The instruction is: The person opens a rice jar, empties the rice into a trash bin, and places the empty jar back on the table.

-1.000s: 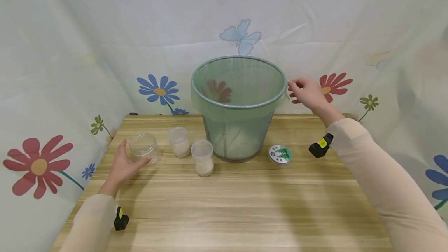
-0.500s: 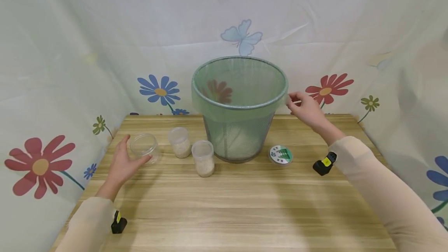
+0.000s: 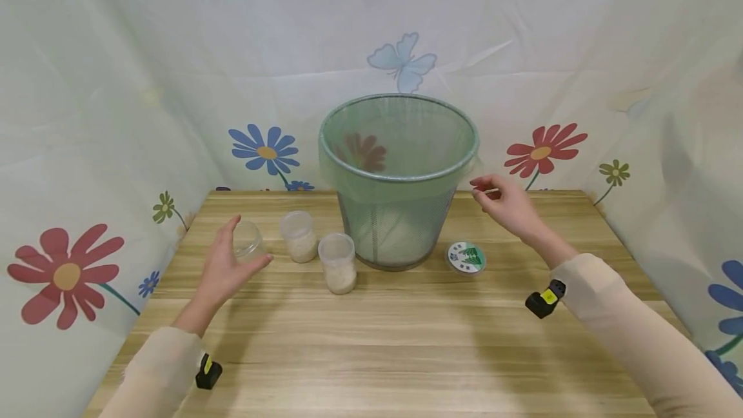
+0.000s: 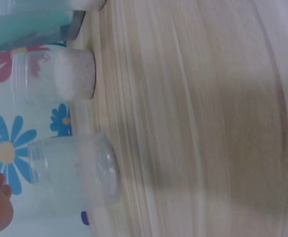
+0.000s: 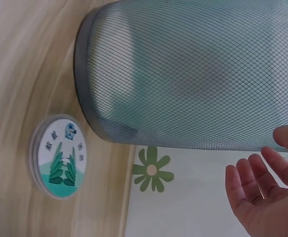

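Held left hand (image 3: 226,269) spread by the jar (image 3: 249,238), left of both cups (image 3: 298,239) (image 3: 339,269), and right hand (image 3: 509,207) loose near the bin (image 3: 395,215). Could not tell jar contact; perhaps risked toppling the jar by hasty grasping.

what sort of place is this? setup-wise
Probably a makeshift recording booth: a whitish sheet printed with flowers and a butterfly hangs behind and on both sides of a light wood-grain table, and a small black device with a yellow mark sits at each wrist.
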The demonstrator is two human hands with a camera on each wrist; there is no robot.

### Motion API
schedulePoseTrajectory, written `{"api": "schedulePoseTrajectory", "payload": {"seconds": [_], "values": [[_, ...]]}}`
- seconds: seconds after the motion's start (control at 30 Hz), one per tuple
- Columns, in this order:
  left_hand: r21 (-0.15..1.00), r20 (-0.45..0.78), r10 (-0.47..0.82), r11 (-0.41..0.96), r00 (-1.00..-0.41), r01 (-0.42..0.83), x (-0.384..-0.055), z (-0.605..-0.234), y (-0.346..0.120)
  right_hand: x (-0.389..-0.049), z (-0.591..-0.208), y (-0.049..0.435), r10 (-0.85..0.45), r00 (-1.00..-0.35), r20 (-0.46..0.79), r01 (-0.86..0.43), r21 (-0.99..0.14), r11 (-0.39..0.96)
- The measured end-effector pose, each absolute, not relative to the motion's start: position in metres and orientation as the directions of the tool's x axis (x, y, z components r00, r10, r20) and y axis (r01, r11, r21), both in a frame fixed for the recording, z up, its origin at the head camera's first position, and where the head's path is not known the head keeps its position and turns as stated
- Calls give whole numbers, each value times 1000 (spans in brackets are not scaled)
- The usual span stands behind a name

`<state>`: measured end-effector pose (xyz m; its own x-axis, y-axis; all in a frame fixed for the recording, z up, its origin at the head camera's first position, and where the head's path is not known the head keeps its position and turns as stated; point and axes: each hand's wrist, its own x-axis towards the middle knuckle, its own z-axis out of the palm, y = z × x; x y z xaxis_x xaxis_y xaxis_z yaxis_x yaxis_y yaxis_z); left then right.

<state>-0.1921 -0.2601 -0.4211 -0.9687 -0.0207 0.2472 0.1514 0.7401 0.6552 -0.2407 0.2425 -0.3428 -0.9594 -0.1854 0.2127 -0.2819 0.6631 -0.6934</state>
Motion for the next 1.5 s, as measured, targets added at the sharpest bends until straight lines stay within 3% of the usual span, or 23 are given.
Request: {"api": "schedulePoseTrajectory", "payload": {"seconds": [0.4,0.67,0.97,1.5], "values": [[697,288,41,676,-957,239,-199,-428,-229,-222,-357,233,-252,-934,254,-358,-665,656],[733,253,34,645,-967,215,-206,-435,-213,-211,-363,218,-327,-866,379,-500,-613,612],[785,208,5,596,-978,170,-216,-450,-207,-202,-365,203,-367,-850,378,-526,-635,565],[864,145,-12,488,-989,121,-234,-476,-197,-196,-375,188,-446,-757,478,-649,-467,601]]}}
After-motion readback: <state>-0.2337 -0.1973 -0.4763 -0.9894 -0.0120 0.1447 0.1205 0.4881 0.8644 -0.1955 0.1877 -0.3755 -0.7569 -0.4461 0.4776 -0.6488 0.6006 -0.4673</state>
